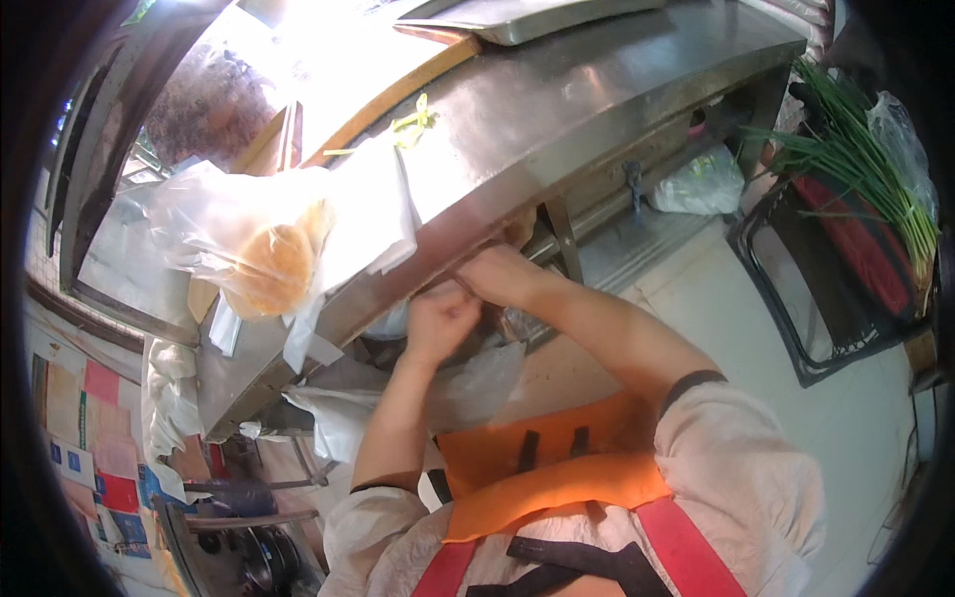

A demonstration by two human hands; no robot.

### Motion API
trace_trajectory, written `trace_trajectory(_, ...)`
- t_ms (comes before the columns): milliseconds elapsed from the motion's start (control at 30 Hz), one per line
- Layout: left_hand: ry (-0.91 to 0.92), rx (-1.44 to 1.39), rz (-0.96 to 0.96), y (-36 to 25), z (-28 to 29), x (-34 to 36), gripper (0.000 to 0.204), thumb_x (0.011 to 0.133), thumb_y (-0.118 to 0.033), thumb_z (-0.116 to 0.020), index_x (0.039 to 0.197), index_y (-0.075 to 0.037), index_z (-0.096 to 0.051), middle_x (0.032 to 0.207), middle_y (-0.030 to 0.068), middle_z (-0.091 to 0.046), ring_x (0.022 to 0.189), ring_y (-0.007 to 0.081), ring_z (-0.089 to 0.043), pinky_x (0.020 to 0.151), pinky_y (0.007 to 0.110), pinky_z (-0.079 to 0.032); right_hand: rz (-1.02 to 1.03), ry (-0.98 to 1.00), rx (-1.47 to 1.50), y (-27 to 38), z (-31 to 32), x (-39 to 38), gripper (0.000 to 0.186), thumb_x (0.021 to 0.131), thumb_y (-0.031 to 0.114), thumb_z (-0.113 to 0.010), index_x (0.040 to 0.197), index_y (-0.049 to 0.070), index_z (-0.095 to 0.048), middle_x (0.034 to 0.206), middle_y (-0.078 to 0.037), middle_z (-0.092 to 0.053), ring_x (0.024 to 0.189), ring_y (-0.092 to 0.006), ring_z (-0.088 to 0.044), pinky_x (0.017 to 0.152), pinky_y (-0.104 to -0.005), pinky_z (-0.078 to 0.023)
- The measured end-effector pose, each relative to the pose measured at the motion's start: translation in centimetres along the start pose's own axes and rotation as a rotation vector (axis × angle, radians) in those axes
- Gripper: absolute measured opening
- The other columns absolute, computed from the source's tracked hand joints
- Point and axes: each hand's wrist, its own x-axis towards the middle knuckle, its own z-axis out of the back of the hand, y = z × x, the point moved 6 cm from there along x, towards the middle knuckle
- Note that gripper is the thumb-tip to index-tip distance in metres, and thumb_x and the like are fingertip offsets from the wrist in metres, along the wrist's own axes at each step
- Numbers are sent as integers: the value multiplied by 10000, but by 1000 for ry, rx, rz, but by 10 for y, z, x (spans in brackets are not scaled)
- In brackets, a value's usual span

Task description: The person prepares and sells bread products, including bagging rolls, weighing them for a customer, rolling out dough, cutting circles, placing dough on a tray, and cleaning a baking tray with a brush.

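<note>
Both my hands reach in at the front edge of the steel counter (pixel 597 109). My left hand (pixel 443 316) is curled just below that edge, and whatever its fingers hold is hidden. My right hand (pixel 492 271) is a little higher and further right, its fingers out of sight under the counter. Crumpled clear plastic (pixel 468 378) hangs below my hands. On the counter's left end, a clear bag with round golden flatbread (pixel 274 264) lies beside white bags (pixel 368 214).
A wooden board (pixel 418 65), metal tray (pixel 527 20) and green scraps (pixel 413 124) top the counter. A bagged bundle (pixel 696 184) rests on the lower shelf. At right stands a black crate (pixel 796 348) with long green onions (pixel 905 229). A metal rack (pixel 239 522) is at lower left.
</note>
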Motion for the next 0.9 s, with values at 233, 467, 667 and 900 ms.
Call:
trace_trajectory(233, -87, 224, 244, 24, 9, -2, 261, 820, -283, -613, 920, -45, -651, 868, 175, -634, 824, 370, -602, 743, 456, -473, -207, 149, -194, -41, 45, 24, 409, 854, 330, -535, 1164, 68, -582, 1277, -173, -536, 1179, -317, -504, 987, -421, -400)
trace_trajectory(467, -123, 278, 274, 3, -17, 63, 405, 871, -291, -548, 1209, -70, -578, 1180, 150, -600, 1098, 331, -543, 935, 437, -416, -369, 19, -137, -57, 29, 43, 420, 878, 329, -506, 1214, 79, -545, 1301, -134, -518, 1211, -295, -477, 1007, -408, -388)
trace_trajectory(667, 127, 391, 198, 58, -27, 54, 435, 867, -289, -548, 1246, -77, -538, 1225, 133, -576, 1155, 283, -522, 982, 390, -392, -411, 114, 14, -74, 33, 45, 410, 884, 315, -495, 1215, 79, -544, 1298, -136, -516, 1218, -299, -471, 1012, -407, -384)
trace_trajectory(900, 238, 295, 271, 70, -30, 55, 486, 803, -276, -646, 1238, -87, -537, 1248, 115, -553, 1166, 242, -504, 983, 346, -379, -314, 146, 88, -75, 35, 43, 399, 890, 299, -482, 1217, 79, -542, 1294, -137, -515, 1226, -305, -463, 1018, -405, -379)
